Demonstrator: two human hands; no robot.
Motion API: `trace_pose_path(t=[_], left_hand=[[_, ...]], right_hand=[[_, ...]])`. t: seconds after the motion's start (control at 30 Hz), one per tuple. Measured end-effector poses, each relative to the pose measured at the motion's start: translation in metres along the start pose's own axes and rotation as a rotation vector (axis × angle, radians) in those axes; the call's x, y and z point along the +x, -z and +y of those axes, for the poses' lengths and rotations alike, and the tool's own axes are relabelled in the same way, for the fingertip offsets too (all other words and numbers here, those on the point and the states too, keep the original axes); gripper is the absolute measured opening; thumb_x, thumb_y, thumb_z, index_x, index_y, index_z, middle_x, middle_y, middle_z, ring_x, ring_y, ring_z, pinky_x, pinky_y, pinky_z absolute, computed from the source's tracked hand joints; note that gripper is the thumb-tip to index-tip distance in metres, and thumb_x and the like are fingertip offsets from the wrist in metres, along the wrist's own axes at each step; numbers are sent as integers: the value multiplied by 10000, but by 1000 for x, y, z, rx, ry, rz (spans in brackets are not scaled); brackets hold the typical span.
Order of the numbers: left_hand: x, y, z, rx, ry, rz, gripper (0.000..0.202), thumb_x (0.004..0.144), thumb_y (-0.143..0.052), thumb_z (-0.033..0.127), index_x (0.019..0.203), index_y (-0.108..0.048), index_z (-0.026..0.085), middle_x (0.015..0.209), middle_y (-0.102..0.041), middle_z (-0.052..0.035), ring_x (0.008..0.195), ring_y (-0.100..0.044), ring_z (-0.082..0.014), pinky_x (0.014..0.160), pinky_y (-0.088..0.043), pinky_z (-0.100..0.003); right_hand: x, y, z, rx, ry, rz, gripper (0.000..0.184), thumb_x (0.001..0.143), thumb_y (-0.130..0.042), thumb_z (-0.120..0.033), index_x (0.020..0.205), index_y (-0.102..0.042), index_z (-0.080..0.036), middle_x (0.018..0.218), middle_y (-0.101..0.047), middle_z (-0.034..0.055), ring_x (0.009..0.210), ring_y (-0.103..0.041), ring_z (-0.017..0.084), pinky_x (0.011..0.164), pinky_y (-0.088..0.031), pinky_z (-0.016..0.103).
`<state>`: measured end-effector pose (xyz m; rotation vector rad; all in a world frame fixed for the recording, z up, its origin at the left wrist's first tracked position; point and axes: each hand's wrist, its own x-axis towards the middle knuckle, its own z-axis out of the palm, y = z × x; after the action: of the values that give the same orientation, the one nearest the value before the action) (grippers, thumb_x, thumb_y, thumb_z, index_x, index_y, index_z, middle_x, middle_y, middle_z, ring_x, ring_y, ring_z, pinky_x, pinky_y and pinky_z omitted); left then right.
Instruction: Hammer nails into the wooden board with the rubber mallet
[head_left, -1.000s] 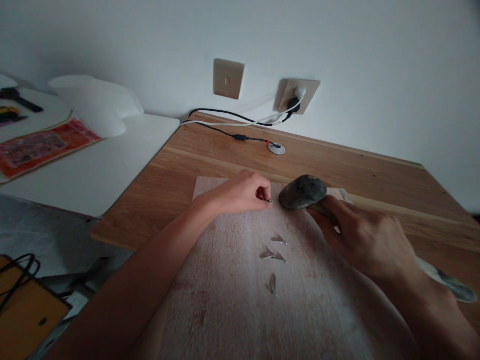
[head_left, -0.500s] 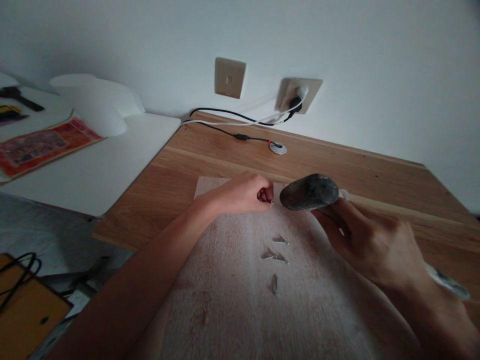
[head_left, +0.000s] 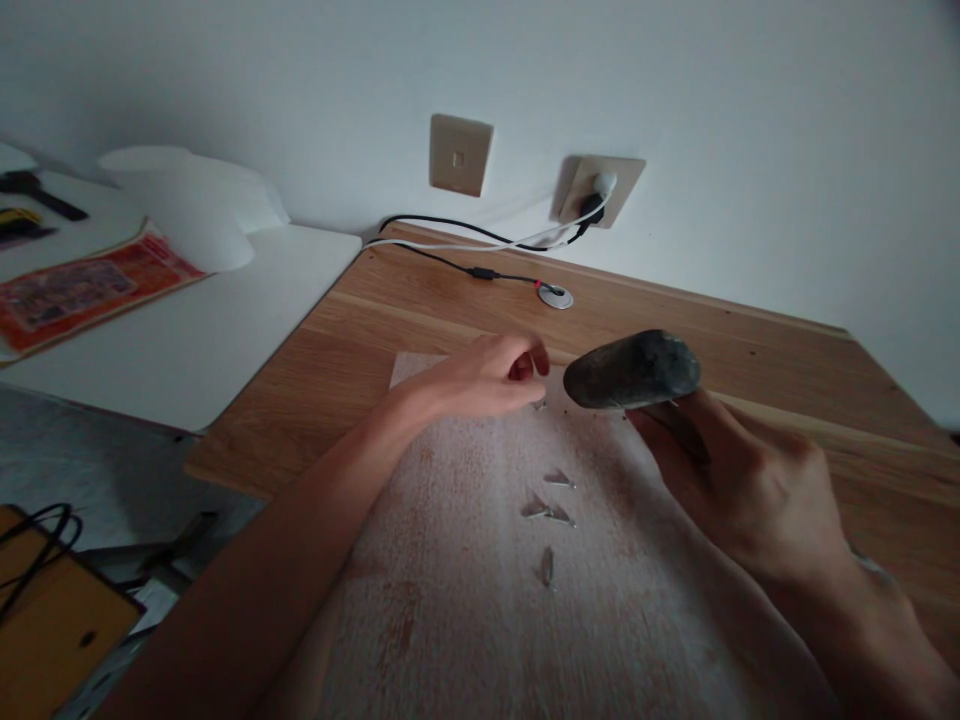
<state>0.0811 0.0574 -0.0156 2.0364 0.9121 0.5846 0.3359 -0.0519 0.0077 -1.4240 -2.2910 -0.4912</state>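
My right hand (head_left: pixel 772 490) is wrapped round the handle of a mallet with a dark, blunt, worn head (head_left: pixel 630 370), held above the far part of a whitish wooden board (head_left: pixel 465 600). Close to the head, on its left, is my left hand (head_left: pixel 491 375), thumb and forefinger apart with a gap between them. Just below its fingertips a small metal piece (head_left: pixel 540 405) shows on the board, too small to name. Nearer to me lie several thin metal nails or screws (head_left: pixel 561 481); I cannot tell which.
The board lies on a wooden desk (head_left: pixel 300 380) against the wall. Cables (head_left: pixel 450 262) run along the back to a wall socket (head_left: pixel 611 190) and a round grommet (head_left: pixel 556 297). At left a white table (head_left: pixel 255 310) bears a red-orange packet (head_left: pixel 97 285) and dark tools (head_left: pixel 45 195).
My left thumb and forefinger have parted from their pinch, and the hand has risen slightly. The mallet's head has moved a little up and to the right with my right hand.
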Motion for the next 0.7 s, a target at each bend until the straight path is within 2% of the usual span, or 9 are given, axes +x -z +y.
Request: trace_pose_path(t=[0.1,0.17,0.4,0.57,0.7], left_hand=[[3,0,0,18,47,104,190,882,-548,79,978,-697,146,838,-715,-26,716,-620,-141,664,-444,-276],[4,-1,0,31,54,131,197,890,-536,56,963,-696,144,811,-708,-19,706,-612,-138,659,-430,-274],[4,-2,2,42,21,136,157,896,-574,38,940,-698,122,845,-718,-31,749,-622,-134,693,-433,-268],[3,-2,1,18,11,119,138,917,-565,41,894,-658,140,784,-696,-6,712,-614,-120,672,-415,-253],[3,-4,-1,8,5,124,143,912,-562,40,874,-648,147,772,-694,-2,708,-625,-122,661,-418,-249]], right_hand=[[3,-1,-7,14,39,-5,234,1086,-546,-337,1050,-696,-161,696,-665,22,468,-541,140,468,-300,289],[3,-3,-8,-1,79,-36,258,1099,-511,-352,1023,-688,-181,701,-668,20,468,-547,145,471,-267,294],[-2,-8,1,-38,-13,-80,411,1121,-405,-500,1049,-678,-202,718,-705,56,446,-483,149,489,-188,295],[-4,-16,8,-67,-42,-166,468,1122,-341,-549,981,-635,-213,748,-720,66,484,-562,188,518,-174,292],[-4,-18,9,35,-26,-228,441,1132,-304,-519,1066,-605,-203,750,-708,69,515,-616,213,493,-236,297]])
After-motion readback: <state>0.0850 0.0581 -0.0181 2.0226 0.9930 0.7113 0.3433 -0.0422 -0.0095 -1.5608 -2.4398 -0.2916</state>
